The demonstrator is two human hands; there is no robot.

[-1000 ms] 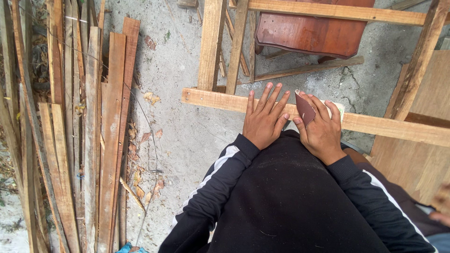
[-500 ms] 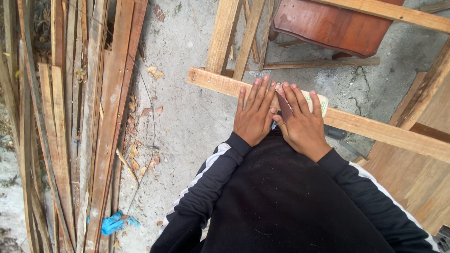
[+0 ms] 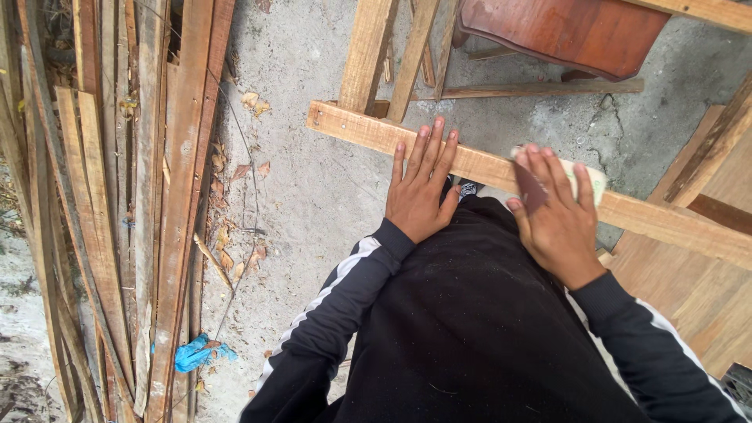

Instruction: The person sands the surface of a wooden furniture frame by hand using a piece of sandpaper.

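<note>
Head view: wooden rail (image 3: 486, 166) long axis upper-left to lower-right, under both hands.

Head cam, one view, aimed straight down.
Close over the rail (image 3: 501, 168) running 10 to 4 o'clock; ground beyond, planks (image 3: 117, 196) at 9.

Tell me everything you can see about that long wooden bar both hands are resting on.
The wooden bar is a pale, rough-sawn strip of light wood running from upper left down to the right, part of a bare frame. Its left end is cut square, with a small dark spot like a nail head. The left hand lies flat on it, fingers spread. The right hand presses a folded piece of sandpaper against it, brown on one face, pale on the other.
</note>
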